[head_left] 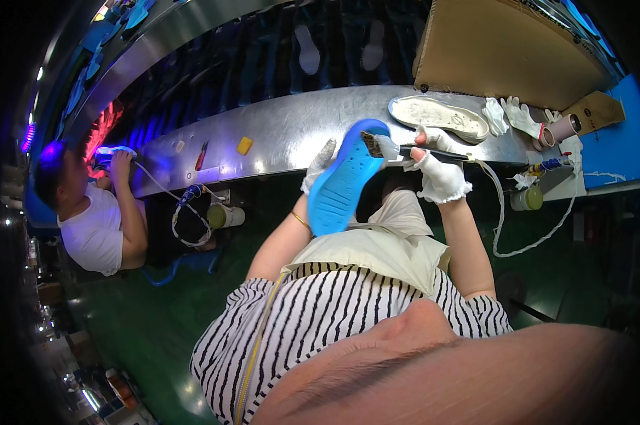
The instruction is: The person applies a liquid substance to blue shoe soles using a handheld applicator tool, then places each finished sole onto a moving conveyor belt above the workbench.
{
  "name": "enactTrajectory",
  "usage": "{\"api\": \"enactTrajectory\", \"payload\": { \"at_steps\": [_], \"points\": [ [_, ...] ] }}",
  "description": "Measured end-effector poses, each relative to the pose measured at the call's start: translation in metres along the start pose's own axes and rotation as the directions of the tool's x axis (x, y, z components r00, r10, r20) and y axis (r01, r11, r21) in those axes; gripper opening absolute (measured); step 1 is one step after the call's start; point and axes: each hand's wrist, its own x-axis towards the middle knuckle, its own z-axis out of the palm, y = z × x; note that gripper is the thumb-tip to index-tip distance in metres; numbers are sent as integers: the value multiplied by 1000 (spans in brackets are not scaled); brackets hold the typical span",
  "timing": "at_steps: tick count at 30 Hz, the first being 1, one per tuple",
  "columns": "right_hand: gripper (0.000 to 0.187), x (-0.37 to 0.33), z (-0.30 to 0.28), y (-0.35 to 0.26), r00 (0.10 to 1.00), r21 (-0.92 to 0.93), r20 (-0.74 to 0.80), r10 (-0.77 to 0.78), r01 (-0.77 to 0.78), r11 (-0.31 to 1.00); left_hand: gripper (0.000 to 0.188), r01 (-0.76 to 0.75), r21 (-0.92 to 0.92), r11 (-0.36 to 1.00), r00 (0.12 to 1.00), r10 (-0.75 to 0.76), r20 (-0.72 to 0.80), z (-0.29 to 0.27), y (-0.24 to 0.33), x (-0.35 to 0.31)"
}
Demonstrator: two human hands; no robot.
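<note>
A blue shoe sole [338,191] is tilted up in front of me, its dimpled face toward the camera. My left hand [320,164], in a pale glove, grips it by the left edge, most of the fingers hidden behind it. My right hand [440,176] wears a white glove with bare fingertips and is closed round the dark handle of a flat brush [385,146]. The brush's brown bristles rest against the sole's upper part, and a pale hose leads off the handle's end.
A metal bench [263,142] carries an off-white sole [440,117], white gloves [522,117], a yellow block [244,146] and a red-handled tool [202,156]. Behind it, a dark conveyor bears soles. A cardboard box [504,49] stands far right. A co-worker [97,219] sits left.
</note>
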Motion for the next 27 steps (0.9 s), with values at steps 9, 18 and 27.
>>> {"api": "enactTrajectory", "payload": {
  "at_steps": [9,18,27],
  "points": [
    [18,-16,8,17,994,-435,-107,-24,-25,900,81,206,-84,975,962,-187,198,2,-9,-19],
    [18,-14,43,14,926,-504,35,-376,341,793,68,-39,423,905,997,61,-39,13,-6,-16],
    [23,-25,40,-7,898,-405,87,-432,428,808,68,-87,139,986,990,70,125,38,-13,-5]
  ]
}}
